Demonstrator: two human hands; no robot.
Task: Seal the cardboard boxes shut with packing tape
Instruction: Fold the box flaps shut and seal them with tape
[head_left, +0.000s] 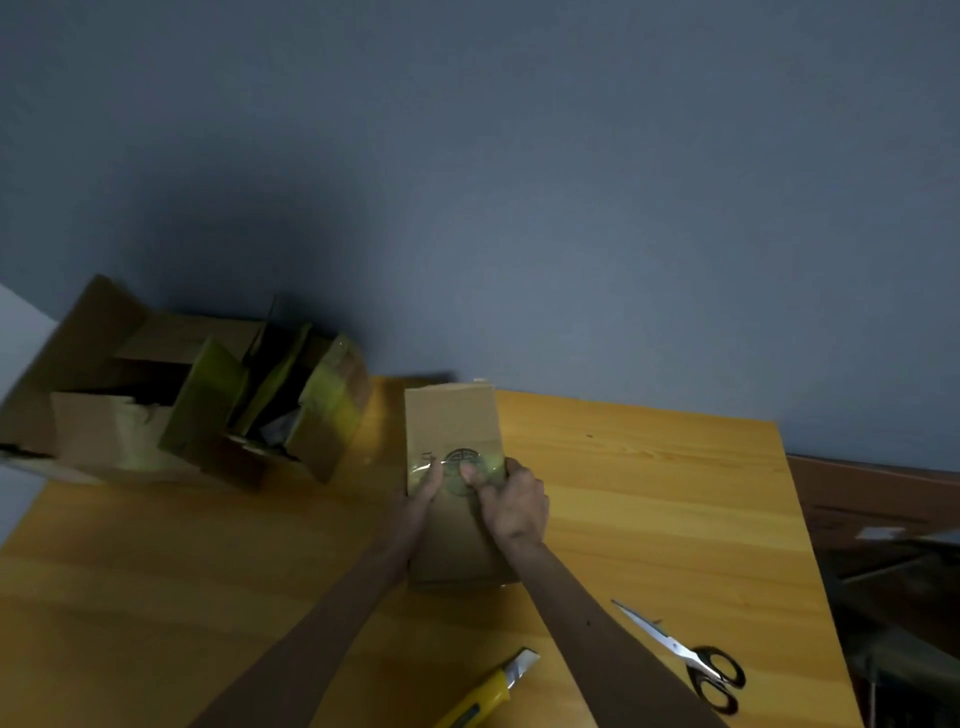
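Cardboard box (451, 415) lies flat on the wooden surface (649, 493), my left grip (422, 491) pressing straight fingers (432, 472) on its tape strip (492, 463) while my right grip (514, 501) clamps its right edge, likely steadying it for smoothing.

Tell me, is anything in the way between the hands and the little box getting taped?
Nothing visible is. The left hand and right hand touch the small box, pressing the tape across its top. The scissors and yellow knife lie apart, nearer the person.
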